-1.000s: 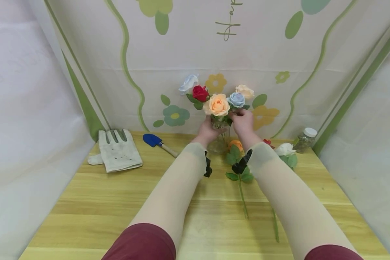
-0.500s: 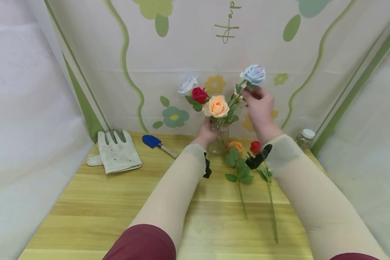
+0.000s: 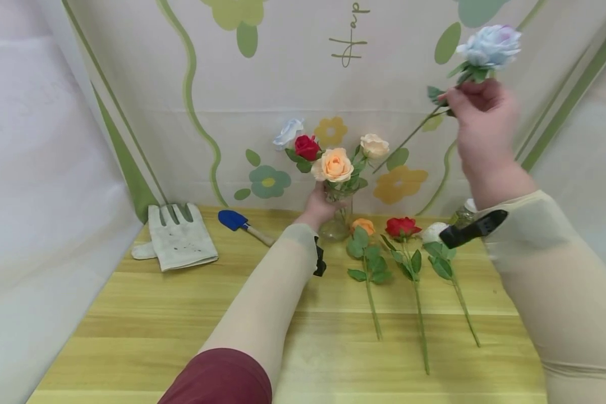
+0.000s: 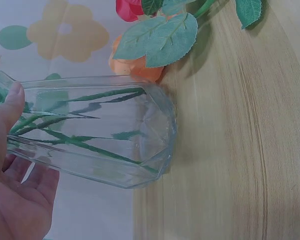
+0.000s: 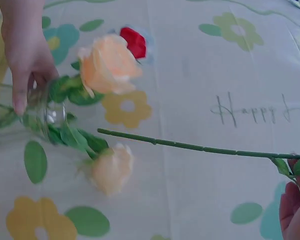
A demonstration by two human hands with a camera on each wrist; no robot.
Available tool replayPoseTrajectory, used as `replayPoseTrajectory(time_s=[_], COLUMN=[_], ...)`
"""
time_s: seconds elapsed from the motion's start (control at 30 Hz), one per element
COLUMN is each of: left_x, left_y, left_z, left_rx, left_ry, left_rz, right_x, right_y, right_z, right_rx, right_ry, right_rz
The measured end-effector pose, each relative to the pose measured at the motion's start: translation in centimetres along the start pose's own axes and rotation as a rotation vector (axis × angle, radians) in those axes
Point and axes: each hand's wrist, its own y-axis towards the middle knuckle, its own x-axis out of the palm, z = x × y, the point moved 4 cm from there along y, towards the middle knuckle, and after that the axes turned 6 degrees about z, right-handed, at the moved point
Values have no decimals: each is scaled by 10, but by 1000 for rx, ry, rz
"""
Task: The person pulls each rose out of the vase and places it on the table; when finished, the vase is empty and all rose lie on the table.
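Note:
My left hand (image 3: 319, 206) grips the neck of a clear glass vase (image 4: 105, 130) that stands at the back of the table. In the vase are a peach rose (image 3: 335, 165), a red rose (image 3: 307, 147), a pale blue rose (image 3: 288, 133) and a cream rose (image 3: 374, 146); their green stems cross inside the glass. Up to the right, my right hand (image 3: 487, 126) pinches a light blue rose (image 3: 490, 47) just below its bloom. The bare stem (image 5: 189, 146) of that rose slants down toward the vase, its end free in the air beside the cream rose.
On the table (image 3: 182, 325) lie an orange rose (image 3: 363, 226), a red rose (image 3: 403, 226) and a white rose (image 3: 434, 232). At left are a work glove (image 3: 184, 238) and a blue trowel (image 3: 234, 220). A white-lidded jar (image 3: 466, 213) stands partly hidden behind my right wrist.
My right hand has lifted the light blue rose out of the vase, up and to the right. The left hand stays on the vase.

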Motion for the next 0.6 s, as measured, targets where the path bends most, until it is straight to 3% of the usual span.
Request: replayPoseTrajectory(time_s=[0.13,0.3,0.43,0.6], left_x=[-1,-1,-1,-2], left_y=[2,3,4,3], left_z=[-3,-7,-8,-5], left_rx=[0,-3,-22,-23], left_ry=[2,-16,-13,5], left_rz=[6,6,2,4], right_x=[-22,-53,-89,-149], right_y=[8,18,27,36], right_z=[-22,-42,-48,-28], right_rx=[8,-14,114,279], right_ry=[-25,-218,-472,-797], right_rz=[33,60,43,-48])
